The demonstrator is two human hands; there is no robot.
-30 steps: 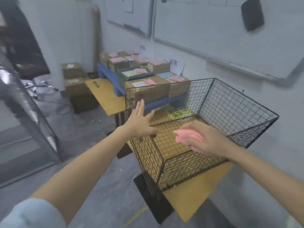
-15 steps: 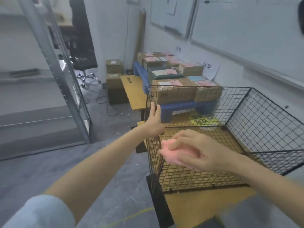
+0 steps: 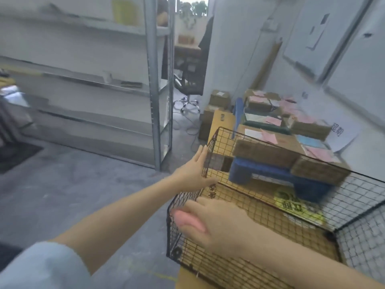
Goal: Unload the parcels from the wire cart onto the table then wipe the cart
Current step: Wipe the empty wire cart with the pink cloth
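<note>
My left hand [image 3: 192, 171], fingers straight, rests against the black wire-mesh cart [image 3: 362, 245] at 10 o'clock; right hand [image 3: 216, 228] grips pink cloth [image 3: 187, 221]; yellow label [image 3: 298, 205] too blurred to read.

Storeroom/back-office space: steel shelving rack [image 3: 154, 80] on the left, labelled cardboard parcels [image 3: 318, 171] stacked on a blue pallet [image 3: 268, 174] at right, whiteboard [image 3: 308, 34] upper right, office chair [image 3: 190, 80] top centre, bare grey concrete floor [image 3: 83, 180].

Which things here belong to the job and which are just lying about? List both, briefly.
Job: wire cart, pink cloth held by right hand, left hand flat against the cart's side, parcels, table.
Lying about: metal shelving, office chair, boxes on the floor, whiteboard.
</note>
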